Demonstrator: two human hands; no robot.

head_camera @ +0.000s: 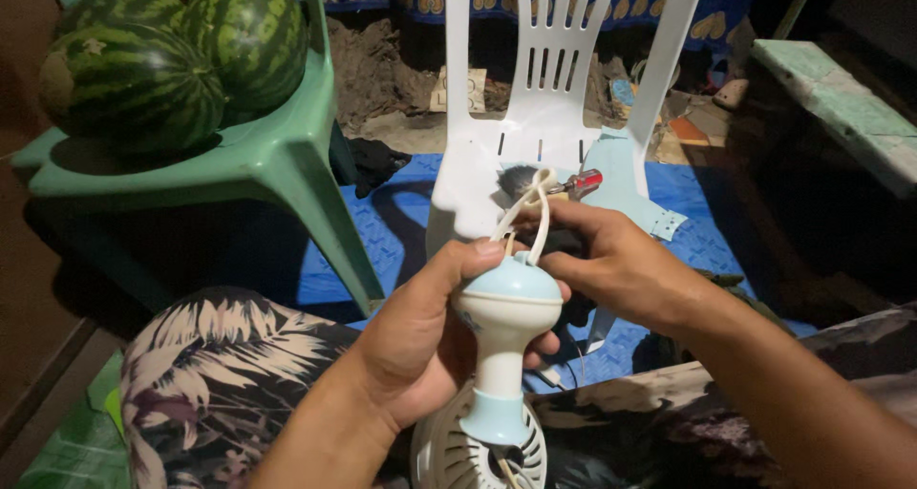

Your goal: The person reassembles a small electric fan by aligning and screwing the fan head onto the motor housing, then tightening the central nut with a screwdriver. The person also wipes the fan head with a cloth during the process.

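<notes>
Over the lap, left hand (420,341) grips pale fan base (503,331); right hand (621,265) pinches its cord (540,212).

light: dim room, lamp shining from the camera side
shadows: falling hard beyond the hands (535,298)
focus: edges darkening

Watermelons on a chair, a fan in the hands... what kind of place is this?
Probably a home yard or porch: watermelons sit on a green plastic chair, a white chair stands on a blue mat, and bare dirt lies behind.
</notes>
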